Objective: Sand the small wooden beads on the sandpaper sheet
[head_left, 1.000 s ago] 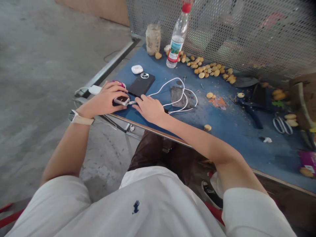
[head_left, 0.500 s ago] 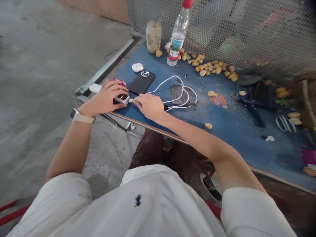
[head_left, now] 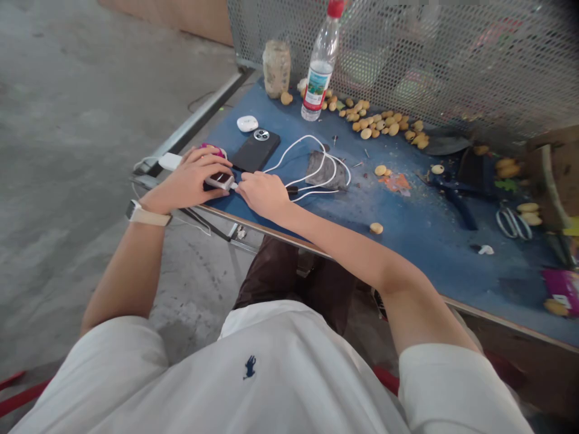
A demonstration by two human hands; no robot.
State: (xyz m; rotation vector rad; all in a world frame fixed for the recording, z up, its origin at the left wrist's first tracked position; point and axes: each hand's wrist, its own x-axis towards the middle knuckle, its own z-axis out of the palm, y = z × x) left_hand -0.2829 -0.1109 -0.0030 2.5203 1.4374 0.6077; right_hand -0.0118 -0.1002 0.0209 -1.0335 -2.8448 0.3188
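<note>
My left hand (head_left: 196, 178) is wrapped round a small white device with a dark glossy face (head_left: 220, 179), near the table's left front edge. With fingers pinched together, my right hand (head_left: 265, 193) grips the plug end of a white cable (head_left: 304, 138) right against the device's right end. Whether the plug sits inside a port is too small to make out. The cable loops over a dark grey flat piece (head_left: 319, 169) to the right. Just behind my hands lies a black phone (head_left: 253, 154), camera side up. A white charger block (head_left: 170, 161) shows beside my left wrist.
On the blue table (head_left: 335, 223), a rounded white case (head_left: 247, 123), a water bottle (head_left: 319, 78) and a cloudy jar (head_left: 277, 69) stand behind the phone. Several small yellow-brown fruits (head_left: 384, 123) line the mesh panel (head_left: 398, 54). Pliers (head_left: 459, 202) and scissors (head_left: 514, 223) lie right.
My right hand has come slightly closer to the device, and less of the plug shows between them. The left hand keeps its hold. The whole view has shifted a little.
</note>
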